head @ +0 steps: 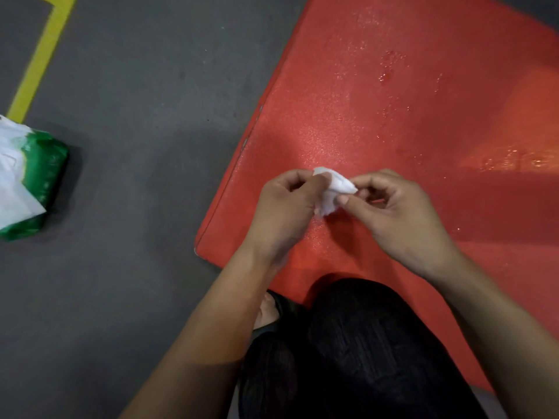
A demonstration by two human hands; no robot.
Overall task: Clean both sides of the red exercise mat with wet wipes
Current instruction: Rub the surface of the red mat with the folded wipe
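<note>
The red exercise mat lies flat on the grey floor, filling the right half of the view, with wet shiny patches on its surface. Above its near end, a crumpled white wet wipe is held between both hands. My left hand pinches its left side with curled fingers. My right hand pinches its right edge between thumb and fingertips. Both hands hover a little above the mat.
A green and white pack of wet wipes lies on the grey floor at the far left, a sheet sticking out. A yellow floor line runs at top left. My knee in black cloth rests on the mat's near edge.
</note>
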